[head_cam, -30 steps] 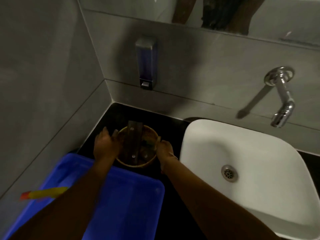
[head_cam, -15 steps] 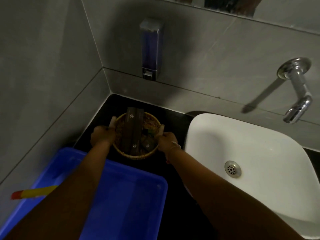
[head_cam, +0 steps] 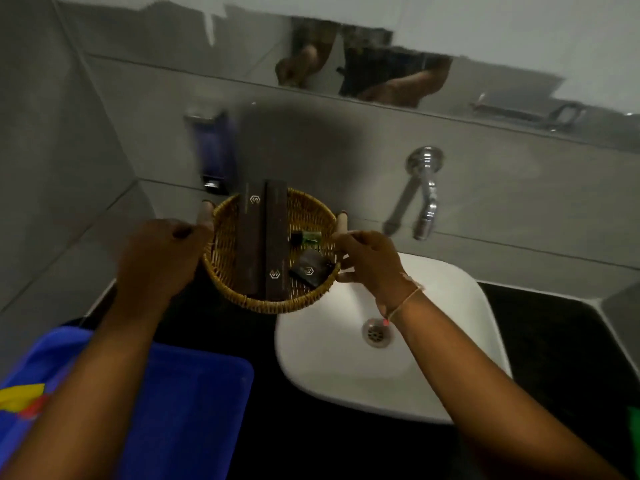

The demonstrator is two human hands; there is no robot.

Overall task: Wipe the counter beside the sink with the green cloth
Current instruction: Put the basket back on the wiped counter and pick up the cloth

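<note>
A round wicker basket (head_cam: 308, 216) with two dark boxes, a small dark packet and a little green bottle inside is lifted above the black counter (head_cam: 561, 337), near the left edge of the white sink (head_cam: 450, 306). My left hand (head_cam: 157, 258) grips its left handle and my right hand (head_cam: 372, 265) grips its right handle. A sliver of bright green, perhaps the green cloth (head_cam: 634, 427), shows at the right edge of the frame on the counter.
A blue plastic tub (head_cam: 194, 403) sits at the lower left with a yellow and red object in it. A chrome tap (head_cam: 427, 192) juts from the grey tiled wall over the sink. A soap dispenser (head_cam: 213, 150) hangs on the wall.
Both hands have raised the basket off the counter's back corner and carried it up and to the right, toward the sink. The view has swung right.
</note>
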